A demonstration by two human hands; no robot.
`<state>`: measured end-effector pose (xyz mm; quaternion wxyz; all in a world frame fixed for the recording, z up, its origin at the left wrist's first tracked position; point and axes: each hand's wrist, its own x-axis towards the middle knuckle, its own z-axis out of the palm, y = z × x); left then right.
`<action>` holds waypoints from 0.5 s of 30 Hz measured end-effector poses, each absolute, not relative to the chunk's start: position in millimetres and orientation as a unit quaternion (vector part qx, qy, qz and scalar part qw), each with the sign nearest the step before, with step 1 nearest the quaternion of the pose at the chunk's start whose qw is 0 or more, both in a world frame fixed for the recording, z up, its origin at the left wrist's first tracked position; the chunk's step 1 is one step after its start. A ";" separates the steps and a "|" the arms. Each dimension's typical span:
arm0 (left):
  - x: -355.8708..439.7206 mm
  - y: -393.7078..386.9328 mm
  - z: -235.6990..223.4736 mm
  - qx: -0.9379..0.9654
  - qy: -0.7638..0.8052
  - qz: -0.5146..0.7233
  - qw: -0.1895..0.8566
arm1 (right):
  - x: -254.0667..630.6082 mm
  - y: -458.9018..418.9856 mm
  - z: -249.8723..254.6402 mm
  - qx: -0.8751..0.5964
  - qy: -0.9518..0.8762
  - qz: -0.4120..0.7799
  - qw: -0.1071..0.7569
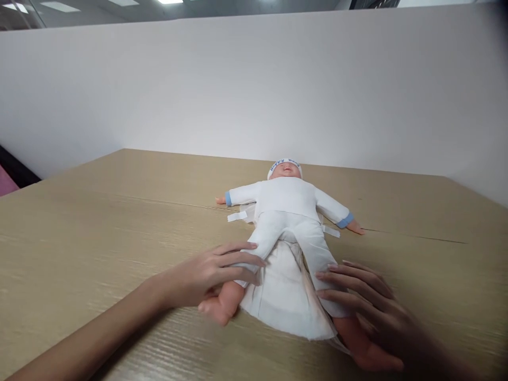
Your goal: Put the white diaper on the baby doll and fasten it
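Note:
A baby doll in a white suit with blue cuffs and a printed white cap lies on its back, head away from me, arms and legs spread. Beneath its hips and between its legs is an unfolded white diaper; its tape tabs stick out on both sides of the waist. My left hand rests with extended fingers over the doll's lower leg on the left. On the other side, my right hand lies with its fingers stretched across the right-hand leg. Both thumbs are mostly hidden.
The doll lies on a wooden table with a thin seam running across it. A white partition rises behind the table's far edge. Something black and pink shows beyond the left edge.

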<state>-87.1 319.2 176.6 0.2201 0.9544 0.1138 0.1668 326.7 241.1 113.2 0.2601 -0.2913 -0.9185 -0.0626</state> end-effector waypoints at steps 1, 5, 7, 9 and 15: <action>-86.9 318.4 177.2 0.954 0.118 0.164 0.220 | 325.7 240.6 113.6 -0.293 -0.918 -0.062 0.258; -86.8 317.7 176.0 0.953 0.123 0.158 0.226 | 323.5 241.0 112.0 -0.298 -0.913 -0.066 0.269; -86.6 318.2 174.4 0.951 0.120 0.166 0.232 | 324.9 243.0 110.7 -0.301 -0.913 -0.062 0.267; -86.4 318.7 172.7 0.949 0.117 0.174 0.237 | 327.9 245.2 111.9 -0.299 -0.917 -0.051 0.257; -87.8 319.2 169.2 0.956 0.102 0.171 0.215 | 326.8 235.6 137.2 -0.322 -0.922 0.034 0.213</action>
